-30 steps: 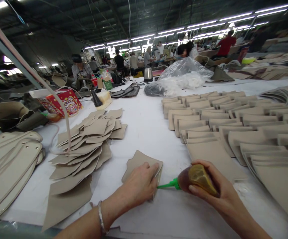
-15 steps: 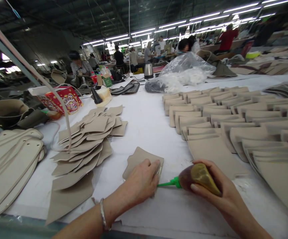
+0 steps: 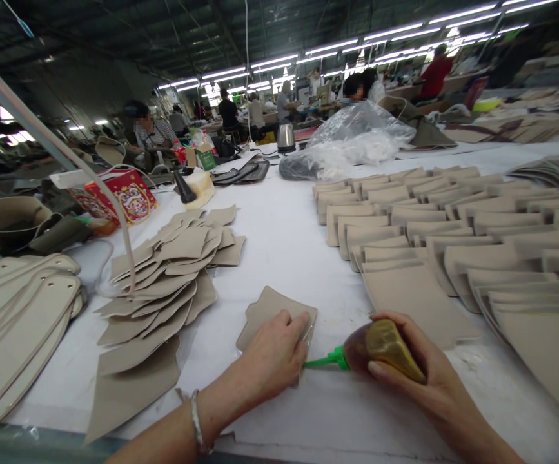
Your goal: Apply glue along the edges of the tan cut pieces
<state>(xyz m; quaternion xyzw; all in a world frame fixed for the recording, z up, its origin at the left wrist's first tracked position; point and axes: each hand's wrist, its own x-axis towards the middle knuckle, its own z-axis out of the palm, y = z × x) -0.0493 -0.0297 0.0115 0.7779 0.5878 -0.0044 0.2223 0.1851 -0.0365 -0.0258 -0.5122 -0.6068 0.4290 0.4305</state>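
Observation:
My left hand [image 3: 275,348] grips a taupe leather piece [image 3: 270,310] with notched edges, its fingers closed over the right side of the piece on the white tabletop. My right hand [image 3: 429,370] is wrapped round a squeeze glue bottle [image 3: 386,345] with brown-yellow contents, tilted on its side. The bottle's green nozzle [image 3: 325,361] points left, its tip at the leather's edge just beside my left fingers. Whether the tip touches the leather is hidden by those fingers.
To the left lies an overlapping pile of leather pieces [image 3: 163,309], with pale riveted straps [image 3: 28,322] farther left. Rows of folded leather panels [image 3: 405,277] fill the right side. A kettle [image 3: 286,138], clear plastic bag [image 3: 356,132] and red box [image 3: 131,193] stand farther back. People work beyond.
The view has shifted very slightly. Both hands, the leather piece and the glue bottle keep nearly the same positions, with the nozzle still at the leather's edge.

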